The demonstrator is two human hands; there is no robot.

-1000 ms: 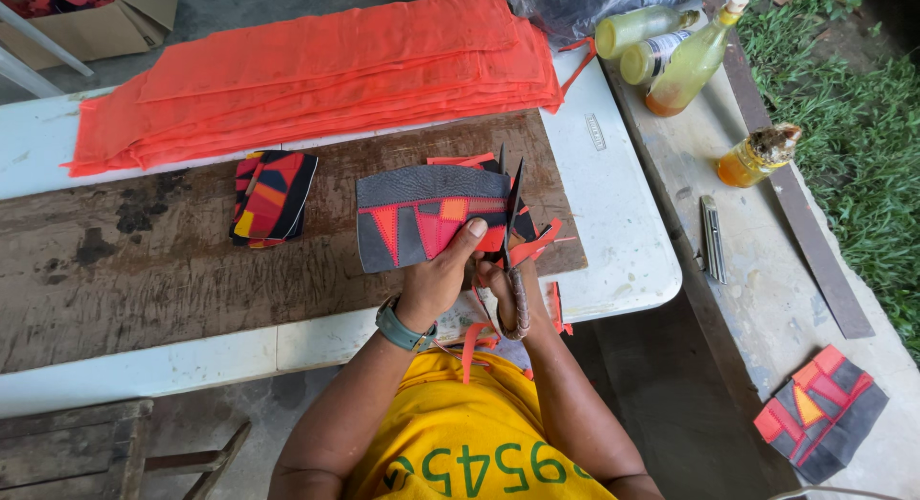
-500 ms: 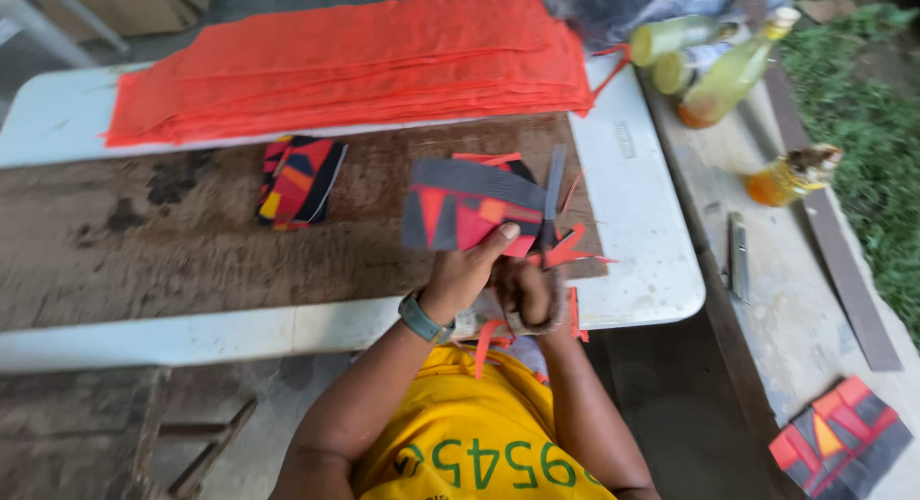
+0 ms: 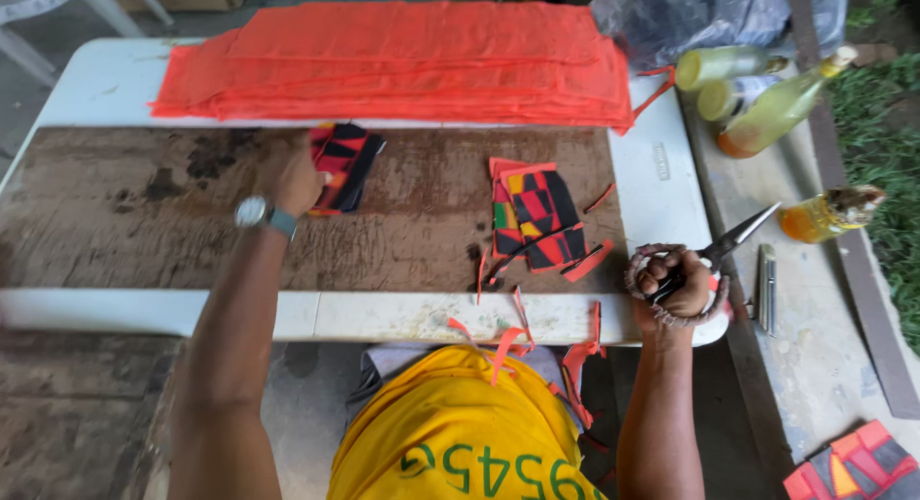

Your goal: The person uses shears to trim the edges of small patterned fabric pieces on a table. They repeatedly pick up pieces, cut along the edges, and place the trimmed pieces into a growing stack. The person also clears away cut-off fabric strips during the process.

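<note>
My left hand (image 3: 287, 177), with a watch on its wrist, reaches across the brown board (image 3: 125, 222) and rests on a small stack of patterned red, black and yellow fabric pieces (image 3: 343, 165). My right hand (image 3: 676, 282) is at the table's right corner, shut on scissors (image 3: 714, 256) whose wrapped handles it grips, blades pointing up and right. A second patterned fabric piece (image 3: 537, 217) with orange trim lies flat on the board between my hands. Orange fabric scraps (image 3: 508, 337) lie on the table's front edge and on my yellow shirt.
A tall stack of orange fabric sheets (image 3: 402, 59) covers the back of the white table (image 3: 661, 165). Bottles of yellowish liquid (image 3: 776, 102) and a small bottle (image 3: 829, 213) stand on the concrete ledge to the right. More patterned pieces (image 3: 853, 466) lie at bottom right.
My left hand let go of the patterned piece, which now lies flat on the board, and reached left to the small stack. My right hand pulled the scissors away to the right.
</note>
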